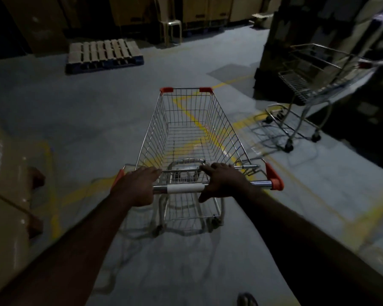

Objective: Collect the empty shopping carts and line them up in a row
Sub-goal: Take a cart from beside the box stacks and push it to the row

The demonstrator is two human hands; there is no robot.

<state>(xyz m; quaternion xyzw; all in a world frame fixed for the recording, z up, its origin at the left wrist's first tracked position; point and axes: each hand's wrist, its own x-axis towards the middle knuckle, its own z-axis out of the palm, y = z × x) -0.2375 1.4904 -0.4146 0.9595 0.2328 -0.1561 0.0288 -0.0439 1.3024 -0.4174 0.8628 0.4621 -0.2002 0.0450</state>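
Note:
An empty wire shopping cart (192, 129) with orange corner caps stands straight ahead of me on the grey floor. My left hand (137, 186) lies over the left part of its handle bar (184, 188), fingers reaching forward to the basket's rear wire. My right hand (223, 181) holds the handle's right part, with the thumb hooked under the bar. A second empty cart (307, 85) stands at the right, angled away, beside a dark stack of goods.
A wooden pallet (104, 54) lies on the floor at the far left. Cardboard boxes (7, 195) crowd the near left edge. A plastic chair (170, 27) and more boxes line the back wall. Yellow lines (192, 120) cross the floor.

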